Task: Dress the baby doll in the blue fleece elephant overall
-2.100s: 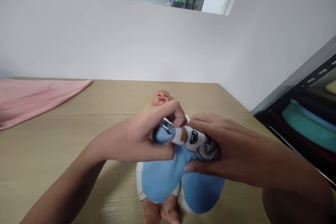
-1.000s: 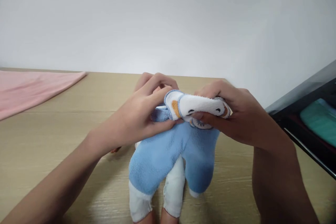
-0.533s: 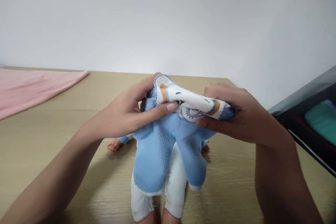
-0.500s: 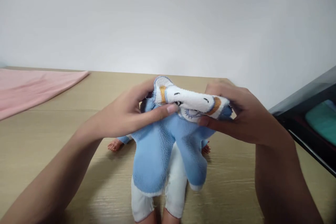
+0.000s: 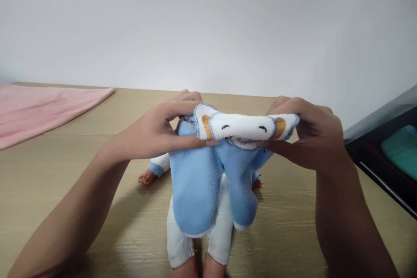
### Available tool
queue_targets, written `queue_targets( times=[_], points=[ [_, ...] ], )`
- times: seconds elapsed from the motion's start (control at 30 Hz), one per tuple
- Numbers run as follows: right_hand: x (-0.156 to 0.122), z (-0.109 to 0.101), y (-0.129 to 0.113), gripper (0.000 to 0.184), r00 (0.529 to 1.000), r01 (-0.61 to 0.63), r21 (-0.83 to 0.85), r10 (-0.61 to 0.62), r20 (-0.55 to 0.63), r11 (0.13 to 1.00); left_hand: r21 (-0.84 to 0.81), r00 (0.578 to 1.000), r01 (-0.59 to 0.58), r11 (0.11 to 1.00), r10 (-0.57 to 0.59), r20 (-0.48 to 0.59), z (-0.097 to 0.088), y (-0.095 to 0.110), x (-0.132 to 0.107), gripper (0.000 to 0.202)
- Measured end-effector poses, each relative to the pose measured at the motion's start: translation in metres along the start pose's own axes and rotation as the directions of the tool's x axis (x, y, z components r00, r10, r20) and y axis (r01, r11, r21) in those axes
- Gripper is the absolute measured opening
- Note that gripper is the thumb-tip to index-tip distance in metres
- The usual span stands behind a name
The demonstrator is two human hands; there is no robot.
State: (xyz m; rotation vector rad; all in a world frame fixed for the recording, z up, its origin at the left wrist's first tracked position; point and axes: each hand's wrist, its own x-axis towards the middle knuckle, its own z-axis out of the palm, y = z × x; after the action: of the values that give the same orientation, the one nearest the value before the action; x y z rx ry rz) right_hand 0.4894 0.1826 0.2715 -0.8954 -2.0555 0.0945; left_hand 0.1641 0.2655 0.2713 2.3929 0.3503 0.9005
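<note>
Head view. Item: plush blue garment, centre of the frame, held raised in front of a doll; two rounded legs hanging down, white-edged at the ends. Its upper edge: a white band with two orange patches and black stitched arcs, spread roughly level between the hands.

Left hand: thumb in front, fingers behind, clamped on the band's left end. Right hand: likewise pinching the right end.

Doll: lying at lower centre on a wooden table, partly covered from view by the garment; white trousers, white sleeve with blue cuff.

Surroundings: pink cloth, left edge; pale wall, behind; black rack bearing teal fabric, right edge.
</note>
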Motion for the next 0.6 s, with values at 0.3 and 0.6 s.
queue_targets(
  times=[0.3, 0.6],
  points=[
    [0.011, 0.015, -0.02, 0.035, 0.955, -0.149, -0.015, 0.147, 0.258, 0.989, -0.085, 1.0, 0.006, 0.996, -0.008, -0.022, 0.005, -0.017, 0.0, 0.024],
    [0.007, 0.019, -0.02, 0.031, 0.958, -0.271, 0.179, 0.247, 0.145, 0.946, -0.095, 0.953, 0.028, 0.995, 0.002, 0.303, 0.006, -0.012, 0.001, 0.018]
  ],
)
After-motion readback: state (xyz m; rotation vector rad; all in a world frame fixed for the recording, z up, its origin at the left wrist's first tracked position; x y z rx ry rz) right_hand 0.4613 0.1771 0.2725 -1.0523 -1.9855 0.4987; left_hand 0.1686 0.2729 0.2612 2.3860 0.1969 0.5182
